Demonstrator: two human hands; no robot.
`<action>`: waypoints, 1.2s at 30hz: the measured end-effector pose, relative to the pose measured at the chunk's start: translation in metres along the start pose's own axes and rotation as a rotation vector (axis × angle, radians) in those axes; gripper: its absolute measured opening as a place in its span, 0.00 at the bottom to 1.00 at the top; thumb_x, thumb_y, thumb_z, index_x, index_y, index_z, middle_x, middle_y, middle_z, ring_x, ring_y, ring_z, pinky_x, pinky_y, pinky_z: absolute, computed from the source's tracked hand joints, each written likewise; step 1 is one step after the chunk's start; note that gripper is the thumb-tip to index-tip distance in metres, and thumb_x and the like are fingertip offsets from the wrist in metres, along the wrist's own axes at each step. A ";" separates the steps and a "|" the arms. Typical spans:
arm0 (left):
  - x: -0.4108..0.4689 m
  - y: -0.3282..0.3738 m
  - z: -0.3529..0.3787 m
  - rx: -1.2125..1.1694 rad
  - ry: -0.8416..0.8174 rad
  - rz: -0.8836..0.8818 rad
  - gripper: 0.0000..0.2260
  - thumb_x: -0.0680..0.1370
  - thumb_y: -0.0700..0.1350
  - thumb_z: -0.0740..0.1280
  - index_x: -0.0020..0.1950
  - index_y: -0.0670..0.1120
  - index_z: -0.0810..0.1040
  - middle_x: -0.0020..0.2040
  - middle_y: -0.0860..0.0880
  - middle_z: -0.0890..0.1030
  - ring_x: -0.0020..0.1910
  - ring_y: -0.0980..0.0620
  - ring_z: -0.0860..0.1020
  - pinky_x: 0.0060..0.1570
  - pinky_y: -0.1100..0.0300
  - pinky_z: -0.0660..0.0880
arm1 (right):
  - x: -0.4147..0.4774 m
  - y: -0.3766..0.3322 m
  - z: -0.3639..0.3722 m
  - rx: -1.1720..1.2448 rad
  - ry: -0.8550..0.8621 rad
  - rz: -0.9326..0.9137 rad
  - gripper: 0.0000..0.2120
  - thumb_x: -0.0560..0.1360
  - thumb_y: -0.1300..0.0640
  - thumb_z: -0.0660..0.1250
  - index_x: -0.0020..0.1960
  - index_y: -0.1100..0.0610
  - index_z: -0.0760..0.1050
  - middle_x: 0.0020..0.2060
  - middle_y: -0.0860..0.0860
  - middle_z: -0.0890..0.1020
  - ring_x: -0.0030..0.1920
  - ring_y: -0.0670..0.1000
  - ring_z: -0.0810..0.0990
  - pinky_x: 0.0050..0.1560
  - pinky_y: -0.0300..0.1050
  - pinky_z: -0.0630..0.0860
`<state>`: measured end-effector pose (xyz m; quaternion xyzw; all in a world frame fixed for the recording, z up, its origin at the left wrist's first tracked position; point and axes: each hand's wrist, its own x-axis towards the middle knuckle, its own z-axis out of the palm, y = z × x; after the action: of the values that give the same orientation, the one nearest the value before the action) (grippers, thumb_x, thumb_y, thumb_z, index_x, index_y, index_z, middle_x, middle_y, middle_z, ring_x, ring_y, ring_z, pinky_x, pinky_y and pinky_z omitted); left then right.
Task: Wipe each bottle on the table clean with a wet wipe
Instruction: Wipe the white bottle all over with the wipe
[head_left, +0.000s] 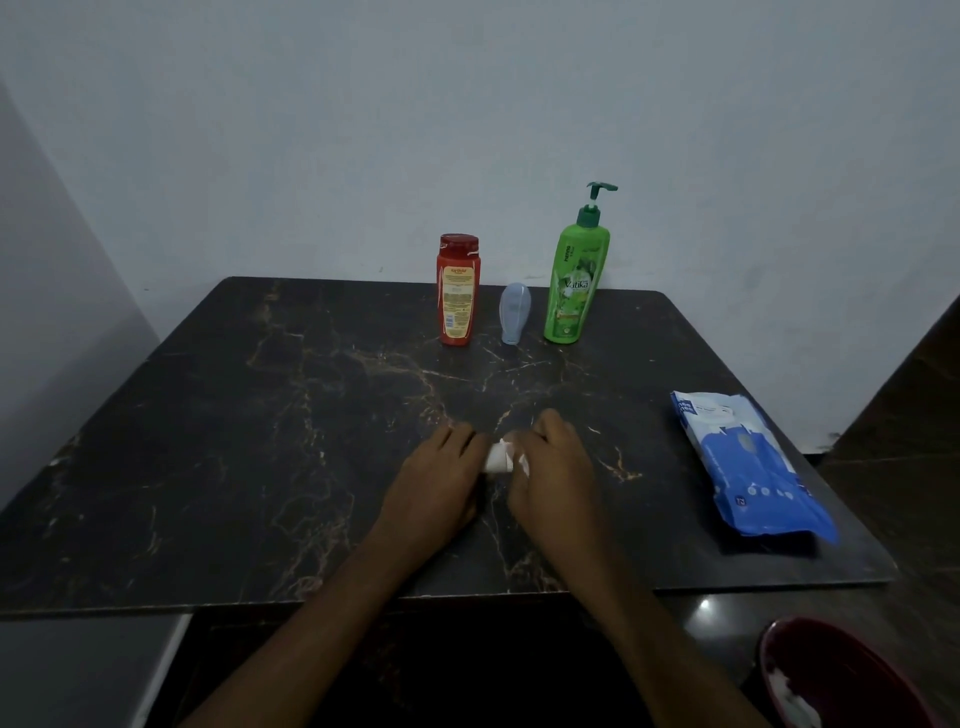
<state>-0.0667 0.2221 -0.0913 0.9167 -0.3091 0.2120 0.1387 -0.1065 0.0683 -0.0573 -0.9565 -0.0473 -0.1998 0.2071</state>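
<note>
**Wipe in hand, three bottles waiting**

Nearest the camera, a dark red round bowl (841, 675) is sitting below the worktop edge at lower right, with something white and crumpled inside, possibly used wipes, though that is hard to tell. Just beyond it, both hands are meeting over the dark marble-patterned worktop (208, 441): the left hand (441, 467) and the right hand (553, 462) are each pinching a small white folded wet wipe (497, 457) between them, seemingly folding or unfolding it.

At the far edge, well apart from the hands, three bottles are standing in a row: a red flip-cap plastic bottle (458, 291), a small pale blue tube (514, 312) resting on its cap, and a tall green pump bottle (574, 280). None is being touched, so I judge the wiping of these is still ahead; whether any is already clean cannot be told.

The green bottle is reading "Vatika". The red bottle's label is too blurred to read. A blue-and-white soft wipes pack (748, 462) is lying at the right, its print illegible.
</note>
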 end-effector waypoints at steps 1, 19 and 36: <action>0.000 0.001 -0.001 0.018 0.005 0.011 0.18 0.68 0.40 0.76 0.56 0.45 0.79 0.51 0.48 0.79 0.46 0.49 0.76 0.40 0.58 0.73 | 0.008 -0.001 -0.007 -0.002 -0.072 0.031 0.12 0.73 0.62 0.68 0.56 0.56 0.79 0.54 0.52 0.74 0.52 0.50 0.73 0.48 0.39 0.67; 0.000 -0.001 0.002 -0.065 0.045 -0.085 0.18 0.69 0.36 0.74 0.56 0.46 0.77 0.53 0.48 0.79 0.46 0.50 0.77 0.37 0.58 0.75 | 0.006 0.031 -0.011 1.589 -0.529 0.918 0.11 0.75 0.67 0.60 0.52 0.69 0.78 0.37 0.57 0.78 0.30 0.47 0.67 0.35 0.41 0.67; -0.002 -0.010 0.001 -0.467 0.045 -0.325 0.18 0.71 0.59 0.67 0.55 0.51 0.81 0.40 0.54 0.84 0.37 0.59 0.81 0.38 0.62 0.77 | -0.009 0.027 0.023 0.265 0.260 -0.333 0.16 0.80 0.62 0.63 0.67 0.55 0.77 0.47 0.50 0.77 0.39 0.49 0.76 0.36 0.46 0.76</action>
<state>-0.0613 0.2303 -0.0948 0.8925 -0.1955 0.1302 0.3850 -0.1019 0.0532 -0.0904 -0.8662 -0.2030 -0.3447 0.2994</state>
